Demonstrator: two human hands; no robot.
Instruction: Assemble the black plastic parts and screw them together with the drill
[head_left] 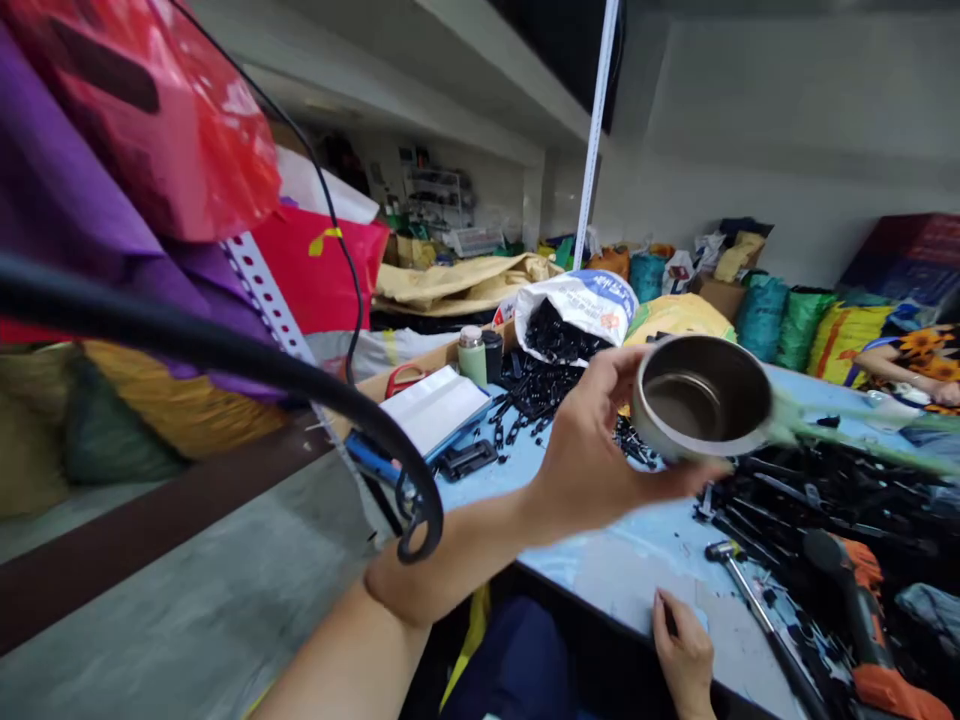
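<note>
My left hand point(592, 450) is raised over the table, its fingers and thumb wrapped round the left side of a pale green metal-lined cup point(701, 395). The cup tilts so its bare steel inside faces me. A pale green strip, smeared by motion, stretches from its right side. Low at the front edge, my right hand point(684, 645) rests loosely curled on the blue tabletop point(622, 570), with a gap between finger and thumb and nothing visible in it. To its right lie a hammer point(757, 605) and an orange and black power tool point(862, 610).
Black plastic parts point(840, 490) are heaped on the right. A white sack point(589, 300) spills more black pieces. Left of it stand a green bottle point(472, 355) and a white notepad point(436, 408). A black cable point(300, 375) crosses the left foreground. Another person's arm point(907, 372) shows far right.
</note>
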